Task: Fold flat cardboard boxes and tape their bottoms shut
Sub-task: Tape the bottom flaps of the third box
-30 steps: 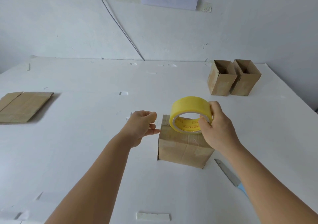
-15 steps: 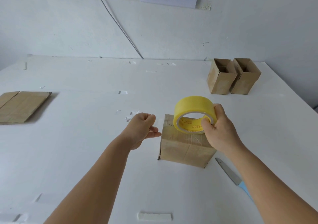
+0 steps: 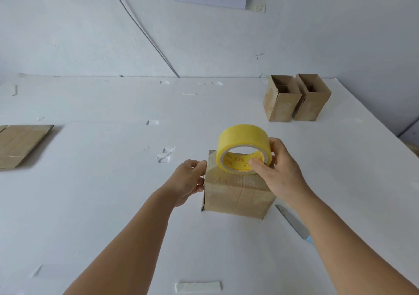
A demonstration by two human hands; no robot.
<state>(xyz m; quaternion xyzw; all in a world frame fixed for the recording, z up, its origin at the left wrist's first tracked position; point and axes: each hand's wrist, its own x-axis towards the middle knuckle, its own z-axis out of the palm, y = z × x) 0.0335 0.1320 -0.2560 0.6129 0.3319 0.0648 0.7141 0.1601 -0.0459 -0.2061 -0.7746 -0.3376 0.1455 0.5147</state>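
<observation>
While my right hand (image 3: 281,170) is gripping the yellow tape roll (image 3: 243,148) on edge above the box (image 3: 235,192), thumb inside its core, my left hand (image 3: 188,181) is pinching at the box's left top edge, fingers curled. Both hands are staying apart, one each side of the box. Beyond the box to its right, two open boxes (image 3: 297,98) are standing side by side; I cannot tell what they are holding.
</observation>
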